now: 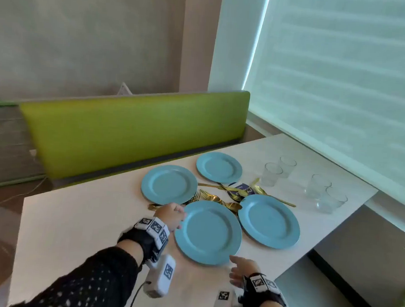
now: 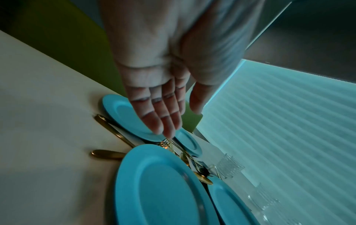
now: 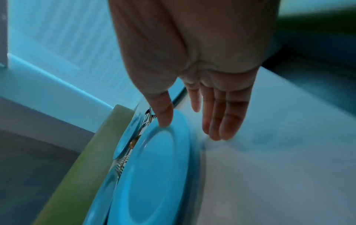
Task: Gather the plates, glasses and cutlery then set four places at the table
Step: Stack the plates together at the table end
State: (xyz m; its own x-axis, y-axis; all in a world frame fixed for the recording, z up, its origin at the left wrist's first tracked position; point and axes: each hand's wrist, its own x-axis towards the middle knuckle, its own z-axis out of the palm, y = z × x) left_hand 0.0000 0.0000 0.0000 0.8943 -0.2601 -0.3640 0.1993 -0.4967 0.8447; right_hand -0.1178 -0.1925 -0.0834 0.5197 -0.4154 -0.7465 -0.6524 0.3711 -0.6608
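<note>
Several blue plates lie close together on the white table [image 1: 83, 229]. The nearest plate [image 1: 208, 233] lies between my hands. My left hand [image 1: 175, 213] is at its left rim, fingers straight in the left wrist view [image 2: 173, 121] and holding nothing. My right hand [image 1: 236, 266] is at its near rim, fingers straight, the thumb over the plate [image 3: 154, 175] edge. Gold cutlery [image 1: 217, 198] lies heaped between the plates, partly under them. Several clear glasses [image 1: 272, 173] stand at the right of the table.
A green bench back [image 1: 131, 129] runs along the table's far side. A window blind [image 1: 344, 91] fills the right. The table's right edge [image 1: 334, 234] drops off just past the glasses. A small dark card [image 1: 238, 188] lies under the cutlery.
</note>
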